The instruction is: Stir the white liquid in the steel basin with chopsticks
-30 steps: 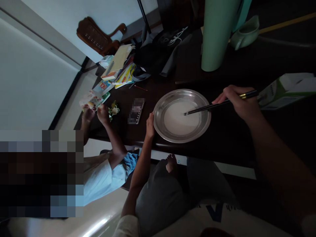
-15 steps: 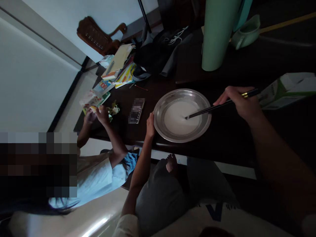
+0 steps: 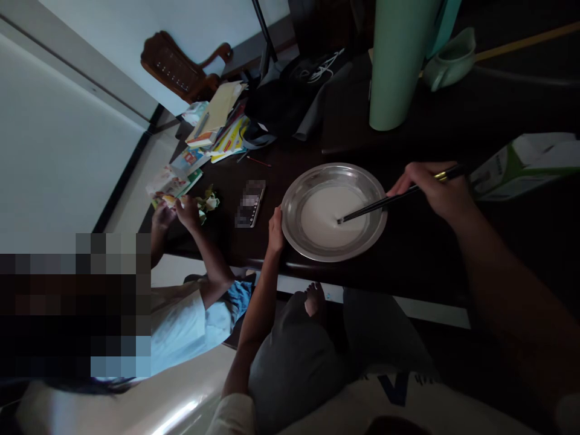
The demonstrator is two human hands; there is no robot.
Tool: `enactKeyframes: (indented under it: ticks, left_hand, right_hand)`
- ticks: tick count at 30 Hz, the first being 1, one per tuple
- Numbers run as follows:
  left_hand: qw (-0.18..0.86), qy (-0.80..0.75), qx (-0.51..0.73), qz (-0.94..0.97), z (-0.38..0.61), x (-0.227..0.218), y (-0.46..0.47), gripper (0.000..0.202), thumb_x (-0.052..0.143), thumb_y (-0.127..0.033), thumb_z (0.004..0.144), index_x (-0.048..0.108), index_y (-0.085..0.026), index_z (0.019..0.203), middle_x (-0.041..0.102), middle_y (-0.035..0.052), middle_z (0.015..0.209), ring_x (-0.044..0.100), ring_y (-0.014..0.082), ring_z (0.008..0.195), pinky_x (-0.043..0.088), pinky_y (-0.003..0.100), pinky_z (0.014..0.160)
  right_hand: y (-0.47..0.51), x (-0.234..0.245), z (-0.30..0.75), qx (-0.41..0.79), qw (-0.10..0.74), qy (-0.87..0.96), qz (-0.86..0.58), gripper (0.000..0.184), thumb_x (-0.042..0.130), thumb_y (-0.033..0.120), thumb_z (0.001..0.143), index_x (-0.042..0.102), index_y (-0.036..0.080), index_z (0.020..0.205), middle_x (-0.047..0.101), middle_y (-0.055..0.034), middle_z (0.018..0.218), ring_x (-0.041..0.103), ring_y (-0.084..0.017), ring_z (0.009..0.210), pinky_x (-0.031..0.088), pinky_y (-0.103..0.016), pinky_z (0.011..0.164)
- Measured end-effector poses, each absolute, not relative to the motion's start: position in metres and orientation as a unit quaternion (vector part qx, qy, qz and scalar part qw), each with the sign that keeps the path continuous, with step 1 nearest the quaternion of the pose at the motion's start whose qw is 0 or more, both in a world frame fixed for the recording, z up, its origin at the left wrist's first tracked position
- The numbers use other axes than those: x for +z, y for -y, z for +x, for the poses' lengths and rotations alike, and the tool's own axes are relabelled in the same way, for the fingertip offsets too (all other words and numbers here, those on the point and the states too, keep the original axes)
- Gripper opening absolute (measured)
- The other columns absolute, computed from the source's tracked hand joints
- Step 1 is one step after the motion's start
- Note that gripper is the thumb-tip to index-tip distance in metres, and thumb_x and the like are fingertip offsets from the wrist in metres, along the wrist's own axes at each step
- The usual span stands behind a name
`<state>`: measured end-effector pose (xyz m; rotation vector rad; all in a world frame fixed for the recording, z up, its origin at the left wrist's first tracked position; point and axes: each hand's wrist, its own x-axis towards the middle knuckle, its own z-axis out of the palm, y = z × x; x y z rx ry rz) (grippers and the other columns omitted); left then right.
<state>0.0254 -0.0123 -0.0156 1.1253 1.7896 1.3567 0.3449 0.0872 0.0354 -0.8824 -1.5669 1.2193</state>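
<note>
A round, shallow metal bowl point(image 3: 290, 223) sits on the dark table with a milky white liquid point(image 3: 328, 208) in it. My left hand point(image 3: 276, 229) grips the bowl's left rim, the thumb side upward. Dark chopsticks point(image 3: 380, 202) with gold bands near the upper end are pinched in my right hand point(image 3: 428, 187), to the right of the bowl. They slant down to the left, and their tips dip into the liquid near the middle. Just behind my right hand lies a white and green carton point(image 3: 528, 166).
A phone point(image 3: 251, 204) lies left of the bowl. At the left another person's hands point(image 3: 176, 211) hold a small yellowish thing near green peelings point(image 3: 209, 202). Farther back are books point(image 3: 217, 118), a black bag point(image 3: 281, 106), a tall green cylinder point(image 3: 396, 66) and a pale green pitcher point(image 3: 453, 63).
My right hand and the chopsticks have shifted slightly left, their tips moving a little left and down in the liquid. My left hand and the bowl have hardly moved.
</note>
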Motion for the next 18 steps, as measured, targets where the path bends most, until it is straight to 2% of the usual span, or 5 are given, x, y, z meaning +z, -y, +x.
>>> enactKeyframes:
  ticks: [5,8,12,15,18]
  left_hand:
    - [0.312,-0.675,0.514,0.428,0.026,-0.014,0.014,0.061,0.04,-0.063,0.093,0.07,-0.016,0.117,0.072,0.0084,0.118,0.063,0.0255,0.118,0.045,0.037,0.106]
    - [0.309,-0.674,0.518,0.427,0.026,-0.013,0.014,0.06,0.04,-0.062,0.093,0.071,-0.016,0.116,0.072,0.0089,0.119,0.062,0.0258,0.118,0.045,0.037,0.107]
    - [0.306,-0.682,0.508,0.429,0.025,-0.014,0.014,0.063,0.039,-0.063,0.093,0.07,-0.015,0.118,0.072,0.009,0.119,0.062,0.0253,0.118,0.045,0.036,0.106]
    - [0.304,-0.689,0.504,0.423,0.024,-0.015,0.015,0.064,0.039,-0.064,0.093,0.07,-0.014,0.118,0.072,0.0084,0.118,0.062,0.0246,0.117,0.045,0.035,0.105]
    - [0.306,-0.686,0.507,0.422,0.025,-0.017,0.014,0.064,0.04,-0.065,0.092,0.07,-0.015,0.118,0.073,0.008,0.115,0.063,0.0244,0.115,0.046,0.034,0.103]
  right_hand:
    - [-0.083,0.033,0.338,0.439,0.407,0.719,-0.353,0.021,0.061,0.027,0.087,0.072,0.026,0.069,0.078,-0.0025,0.084,0.065,-0.021,0.088,0.049,-0.038,0.083]
    - [-0.087,0.035,0.343,0.412,0.457,0.69,-0.381,0.029,0.057,0.026,0.09,0.07,0.025,0.064,0.076,-0.0031,0.076,0.067,-0.02,0.082,0.048,-0.038,0.083]
    - [-0.087,0.036,0.345,0.472,0.493,0.63,-0.372,0.042,0.052,0.032,0.094,0.065,0.022,0.055,0.07,-0.0025,0.061,0.067,-0.016,0.062,0.05,-0.035,0.07]
    - [-0.082,0.033,0.338,0.504,0.44,0.66,-0.342,0.036,0.056,0.03,0.091,0.067,0.022,0.058,0.074,-0.0021,0.068,0.069,-0.017,0.07,0.051,-0.034,0.074]
    - [-0.081,0.028,0.335,0.466,0.406,0.713,-0.332,0.023,0.061,0.027,0.087,0.072,0.024,0.067,0.078,-0.0017,0.082,0.067,-0.018,0.085,0.049,-0.035,0.082]
